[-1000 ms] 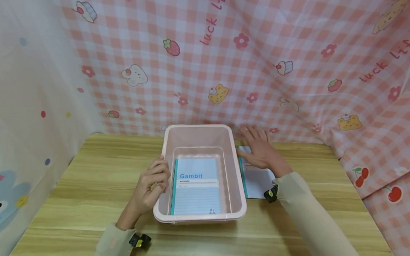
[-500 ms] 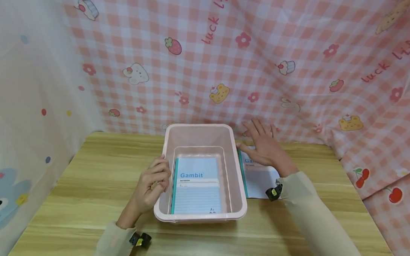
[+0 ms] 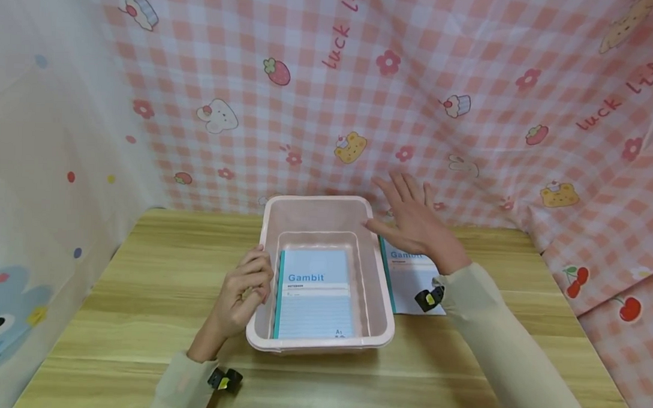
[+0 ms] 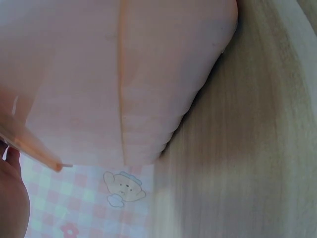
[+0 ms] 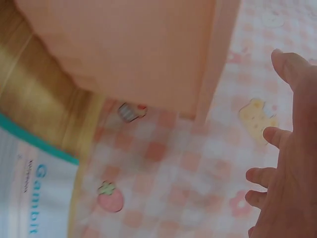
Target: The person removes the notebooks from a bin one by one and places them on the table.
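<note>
A pale pink plastic bin (image 3: 318, 214) stands on the wooden table, its side wall (image 4: 74, 89) filling much of the left wrist view. Inside it lies a blue "Gambit" notebook (image 3: 314, 314) with a green spine. With curled fingers my left hand (image 3: 242, 291) grips the bin's left rim; only a bit of that hand (image 4: 12, 198) shows in the left wrist view. My right hand (image 3: 414, 225) is raised by the bin's right rim, fingers spread and holding nothing. Below it, a second Gambit notebook (image 3: 412, 288) lies on the table, partly covered by the hand and wrist.
The wooden table (image 3: 156, 294) extends on both sides of the bin and in front of it. A pink checked cloth (image 3: 308, 107) hangs behind the table's back edge, and a white printed cloth (image 3: 54, 128) hangs on the left.
My right hand has risen off the second notebook and shifted back toward the bin's right rim, uncovering more of the notebook's cover. The left hand keeps its grip on the bin.
</note>
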Motion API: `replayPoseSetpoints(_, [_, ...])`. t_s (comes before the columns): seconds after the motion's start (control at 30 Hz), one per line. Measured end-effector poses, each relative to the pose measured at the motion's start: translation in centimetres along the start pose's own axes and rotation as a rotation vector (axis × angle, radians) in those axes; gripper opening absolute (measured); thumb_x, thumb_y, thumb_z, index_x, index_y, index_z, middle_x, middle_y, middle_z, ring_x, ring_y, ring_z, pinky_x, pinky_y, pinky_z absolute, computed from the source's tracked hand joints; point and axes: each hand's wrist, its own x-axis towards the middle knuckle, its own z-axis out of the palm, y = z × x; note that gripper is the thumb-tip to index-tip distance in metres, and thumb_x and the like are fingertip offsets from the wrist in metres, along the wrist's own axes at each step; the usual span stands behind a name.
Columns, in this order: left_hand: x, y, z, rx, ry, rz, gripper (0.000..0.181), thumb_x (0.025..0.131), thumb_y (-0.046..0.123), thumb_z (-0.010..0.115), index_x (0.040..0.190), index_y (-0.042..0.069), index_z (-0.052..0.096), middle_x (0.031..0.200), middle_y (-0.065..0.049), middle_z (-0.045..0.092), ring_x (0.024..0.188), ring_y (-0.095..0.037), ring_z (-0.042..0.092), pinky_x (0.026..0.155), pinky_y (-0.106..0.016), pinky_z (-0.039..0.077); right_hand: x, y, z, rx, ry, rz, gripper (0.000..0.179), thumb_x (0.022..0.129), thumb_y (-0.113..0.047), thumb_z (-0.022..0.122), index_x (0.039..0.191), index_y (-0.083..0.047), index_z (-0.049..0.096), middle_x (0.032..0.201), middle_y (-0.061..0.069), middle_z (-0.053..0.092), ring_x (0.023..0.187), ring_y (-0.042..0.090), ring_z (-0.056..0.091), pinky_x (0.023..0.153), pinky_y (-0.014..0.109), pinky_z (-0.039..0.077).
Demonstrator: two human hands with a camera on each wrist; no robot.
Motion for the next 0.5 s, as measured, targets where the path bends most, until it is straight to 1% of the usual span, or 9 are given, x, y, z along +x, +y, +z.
replayPoseSetpoints(0.17, [0.1, 0.0, 0.0, -0.002, 0.004, 0.007, 0.031, 0.076, -0.010, 0.042, 0.060, 0.017, 0.044, 0.073, -0.002, 0.048, 0.086, -0.020, 0.045, 0.113, -0.040, 0.031, 0.7, -2.0, -0.9, 0.016, 0.008, -0.029, 0.087, 0.093, -0.068, 0.052, 0.164, -0.033, 0.016, 0.173, 0.010, 0.009, 0.160, 0.037, 0.004, 0.119, 0.074, -0.003])
replayPoseSetpoints(0.27, [0.1, 0.0, 0.1, -0.003, 0.001, 0.005, 0.031, 0.077, -0.010, 0.042, 0.060, 0.017, 0.045, 0.073, -0.002, 0.048, 0.086, -0.020, 0.045, 0.113, -0.041, 0.031, 1.1, -3.3, -1.5, 0.008, 0.013, -0.045, 0.087, 0.093, -0.069, 0.052, 0.164, -0.034, 0.016, 0.172, 0.009, 0.011, 0.160, 0.036, 0.005, 0.119, 0.073, -0.002])
replayPoseSetpoints(0.4, [0.1, 0.0, 0.1, -0.003, 0.003, 0.007, 0.032, 0.077, -0.010, 0.042, 0.060, 0.016, 0.045, 0.073, -0.002, 0.047, 0.086, -0.020, 0.044, 0.113, -0.041, 0.031, 1.8, -4.9, -2.1, -0.007, 0.019, -0.062, 0.087, 0.092, -0.072, 0.049, 0.163, -0.039, 0.012, 0.172, 0.009, 0.012, 0.159, 0.036, 0.008, 0.120, 0.072, 0.001])
replayPoseSetpoints(0.5, [0.1, 0.1, 0.1, -0.003, 0.005, 0.009, 0.031, 0.077, -0.010, 0.042, 0.060, 0.016, 0.045, 0.073, -0.002, 0.047, 0.086, -0.020, 0.044, 0.112, -0.041, 0.031, 2.2, -6.2, -2.4, 0.003, 0.004, -0.056, 0.088, 0.091, -0.076, 0.045, 0.163, -0.042, 0.008, 0.173, 0.007, 0.010, 0.160, 0.035, 0.006, 0.120, 0.073, 0.002])
